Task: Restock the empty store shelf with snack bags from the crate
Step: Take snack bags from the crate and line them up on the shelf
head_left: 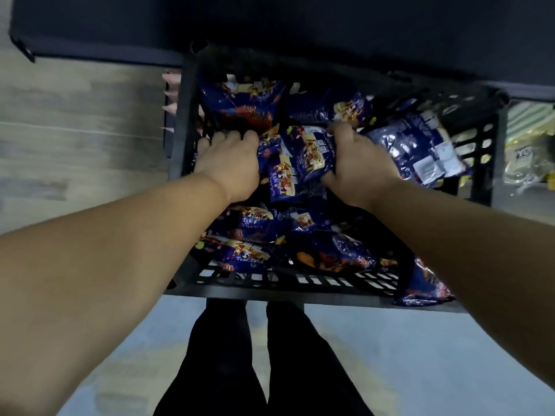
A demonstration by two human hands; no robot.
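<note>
Gathering step: our left hand (229,165) and right hand (359,165) close their grip on snack bags (303,157) mid-crate (300,283); next, we lift toward the shelf at 12 o'clock.

Left hand (229,163) fingers buried among snack bags (303,157), bag print blurred

Bare forearms, black trousers (228,355)
</note>
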